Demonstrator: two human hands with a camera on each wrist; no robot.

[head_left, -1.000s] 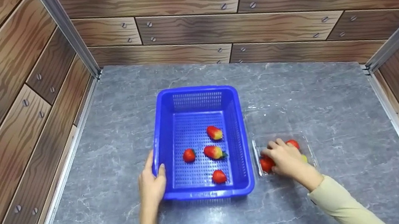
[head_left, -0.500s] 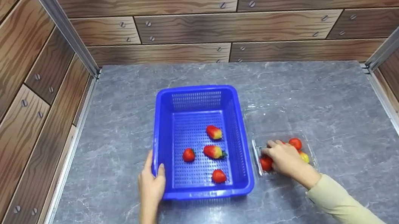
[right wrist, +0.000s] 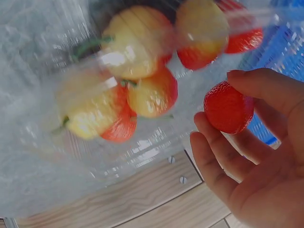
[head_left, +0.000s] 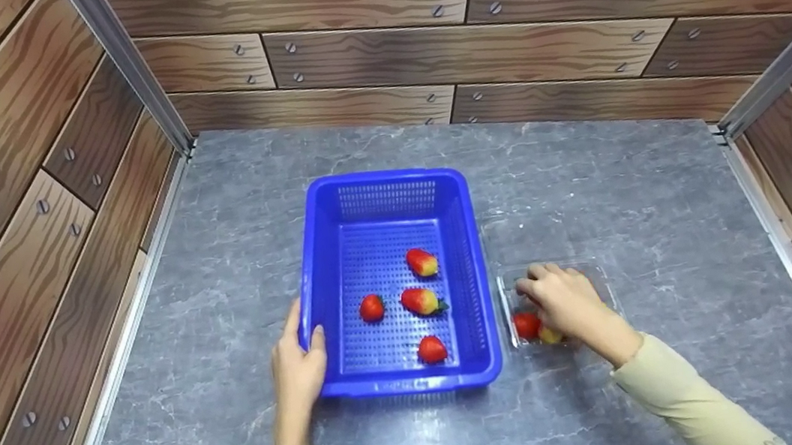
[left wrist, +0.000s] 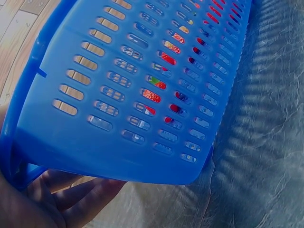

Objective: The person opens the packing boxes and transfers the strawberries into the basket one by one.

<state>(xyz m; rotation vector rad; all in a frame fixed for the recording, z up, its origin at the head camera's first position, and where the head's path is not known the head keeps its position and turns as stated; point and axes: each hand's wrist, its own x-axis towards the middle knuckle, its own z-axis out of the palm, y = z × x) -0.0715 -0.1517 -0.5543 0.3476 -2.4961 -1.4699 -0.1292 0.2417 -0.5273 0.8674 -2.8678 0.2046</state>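
- Behind everything I have wood-patterned walls (head_left: pixel 317 73), and below them a grey marbled worktop (head_left: pixel 248 188) where the work lies.
- Head view: the blue basket (head_left: pixel 416 385) stands mid-worktop with four strawberries (head_left: pixel 419 300) spread on its floor. A clear box (head_left: pixel 507 311) sits just beside it, to the right. The left hand (head_left: pixel 298 363) grips the basket's left side, thumb at the rim. The right hand (head_left: pixel 564 300) is over the clear box, where a red fruit (head_left: pixel 526 326) and a yellowish fruit (head_left: pixel 550 334) show; its fingertips are too hidden from here for me to read the grip.
- Left wrist view: I see the basket's slotted side, red fruit showing through the slots, and fingers curled below the rim.
- Right wrist view: this settles the grip. Thumb and fingers pinch one red strawberry (right wrist: pixel 229 108), apart from the yellow-and-red fruit (right wrist: pixel 137 42) behind the clear plastic. I can't tell whether it has cleared the box wall.
- My reading: the step in hand is taking a single strawberry from the box. The next move, I judge, calls for a lift over the wall, a short carry left and a gentle release inside the basket, which should be held steady.
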